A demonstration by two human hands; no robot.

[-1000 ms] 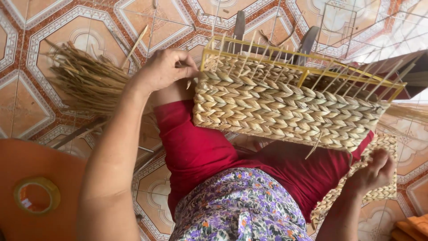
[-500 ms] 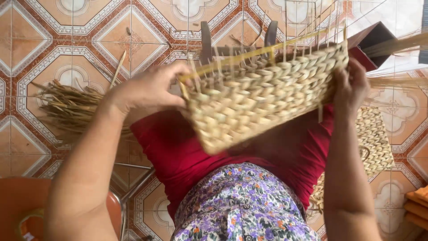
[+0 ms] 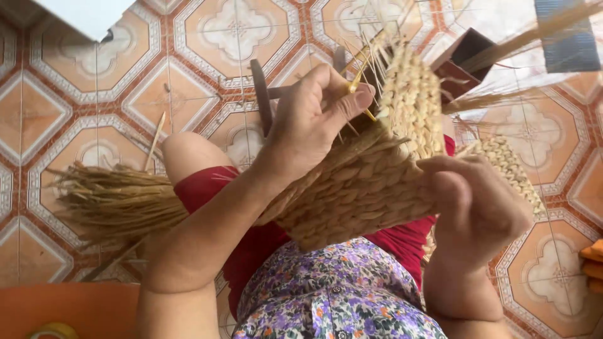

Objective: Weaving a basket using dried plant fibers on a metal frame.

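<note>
Fingers of both the left hand (image 3: pixel 314 119) and right hand (image 3: pixel 477 207) now clamp the woven basket (image 3: pixel 370 188), turned end-on since before.

Bright daylight floods the tiled floor (image 3: pixel 75 119), glaring white at its top-right corner; near hands perhaps slightly soft.

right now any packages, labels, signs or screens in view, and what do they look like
None that can be made out: no package, label, sign or screen shows.
Nearest candidates:
Tape roll: bottom left corner on the orange surface, a yellowish ring, mostly cut off.
Blue-grey ribbed block: top right corner, rectangular, plain.
Dark red box-like piece: upper right, behind the woven basket, angular, unmarked.
</note>
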